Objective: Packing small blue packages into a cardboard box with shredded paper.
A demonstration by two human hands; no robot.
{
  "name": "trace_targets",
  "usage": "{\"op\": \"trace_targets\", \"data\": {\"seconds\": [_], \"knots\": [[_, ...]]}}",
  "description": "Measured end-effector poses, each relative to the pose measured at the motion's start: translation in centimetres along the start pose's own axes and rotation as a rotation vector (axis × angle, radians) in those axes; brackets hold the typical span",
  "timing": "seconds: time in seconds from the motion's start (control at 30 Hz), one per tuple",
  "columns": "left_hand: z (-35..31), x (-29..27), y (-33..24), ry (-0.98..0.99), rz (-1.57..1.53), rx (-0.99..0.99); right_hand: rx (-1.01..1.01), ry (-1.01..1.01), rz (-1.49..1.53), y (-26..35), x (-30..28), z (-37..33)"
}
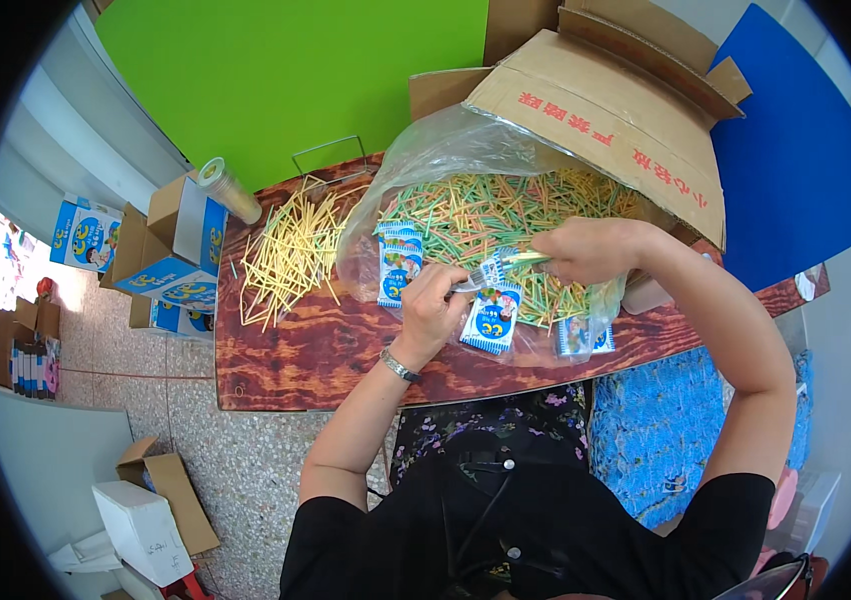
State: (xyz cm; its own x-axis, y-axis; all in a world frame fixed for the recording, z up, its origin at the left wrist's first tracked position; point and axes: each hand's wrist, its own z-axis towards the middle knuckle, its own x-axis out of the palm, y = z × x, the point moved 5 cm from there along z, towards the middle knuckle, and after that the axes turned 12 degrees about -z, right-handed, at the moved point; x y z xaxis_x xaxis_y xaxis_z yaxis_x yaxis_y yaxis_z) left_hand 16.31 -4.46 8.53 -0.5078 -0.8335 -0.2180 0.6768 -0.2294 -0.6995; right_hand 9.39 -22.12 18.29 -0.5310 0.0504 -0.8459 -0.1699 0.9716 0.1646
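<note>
My left hand (pixel 433 308) pinches a small blue-and-white packet (pixel 490 271) by its side, over the front of the table. A small bunch of thin coloured sticks (pixel 524 259) is gripped in my right hand (pixel 591 250), their ends at the packet's mouth; how far they reach inside is hidden. Behind both hands spreads a heap of green, orange and yellow sticks (pixel 486 205) on a clear plastic bag (pixel 426 150), spilling from a cardboard box (pixel 596 110) on its side. Similar packets lie below my hands (pixel 492 320), left of the heap (pixel 399 272) and at its front right (pixel 586 338).
Pale yellow sticks (pixel 296 250) are scattered on the left of the wood-patterned table (pixel 286 370). Beside them stand a clear cylinder (pixel 229 190) and a wire stand (pixel 331 155). Blue cartons (pixel 178 270) are off the left edge. Blue fabric (pixel 646 430) lies below the table's right front.
</note>
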Motion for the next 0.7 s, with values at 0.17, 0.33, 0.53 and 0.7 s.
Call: {"op": "trace_targets", "data": {"seconds": [0.17, 0.33, 0.53, 0.7], "knots": [[0.4, 0.2, -1.1, 0.043, 0.142, 0.110, 0.062, -0.005, -0.280, 1.7, 0.0, 0.7], [0.3, 0.2, -1.5, 0.077, 0.200, 0.122, 0.166, -0.030, -0.319, 4.5, -0.8, 0.4], [0.4, 0.1, -1.9, 0.084, 0.177, 0.082, 0.107, -0.122, -0.385, 4.6, -0.7, 0.3], [0.3, 0.2, -1.2, 0.044, 0.055, 0.060, 0.058, -0.106, -0.446, 3.8, -1.5, 0.5]]}}
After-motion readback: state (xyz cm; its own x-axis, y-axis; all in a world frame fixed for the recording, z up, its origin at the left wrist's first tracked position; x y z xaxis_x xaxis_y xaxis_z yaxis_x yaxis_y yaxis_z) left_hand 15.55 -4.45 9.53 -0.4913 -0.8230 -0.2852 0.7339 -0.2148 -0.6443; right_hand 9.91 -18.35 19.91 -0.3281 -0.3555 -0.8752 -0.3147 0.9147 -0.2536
